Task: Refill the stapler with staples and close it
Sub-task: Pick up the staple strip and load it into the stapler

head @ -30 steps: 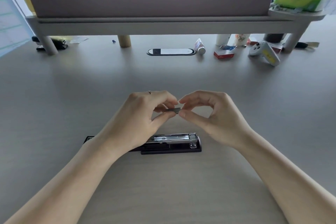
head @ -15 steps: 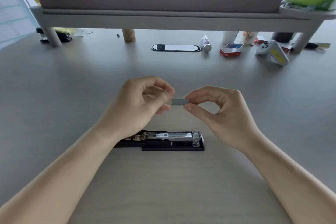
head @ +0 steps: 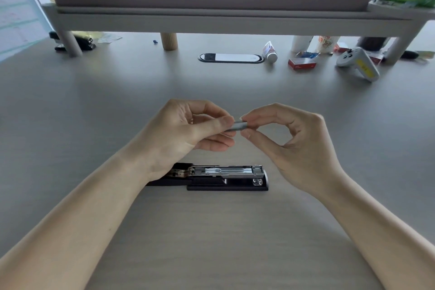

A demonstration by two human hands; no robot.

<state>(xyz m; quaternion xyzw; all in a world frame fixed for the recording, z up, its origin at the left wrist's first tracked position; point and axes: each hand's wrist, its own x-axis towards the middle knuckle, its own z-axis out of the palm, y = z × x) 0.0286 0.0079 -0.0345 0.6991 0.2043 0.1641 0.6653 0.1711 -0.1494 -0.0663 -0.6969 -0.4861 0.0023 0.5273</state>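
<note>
Staple strip held over the open stapler, loading not yet done.

At frame centre the left hand (head: 188, 129) and right hand (head: 289, 139) each pinch an end of the staple strip (head: 239, 126); below them the stapler (head: 226, 178) lies open, its channel apparently empty. Next, I judge, comes lowering the strip in lengthwise.

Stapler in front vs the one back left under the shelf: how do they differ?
The front stapler lies open, its metal staple channel exposed; the back stapler looks closed. The front one sits bare on the desk near the hands; the back one is partly hidden behind a shelf leg. Both are black.
</note>
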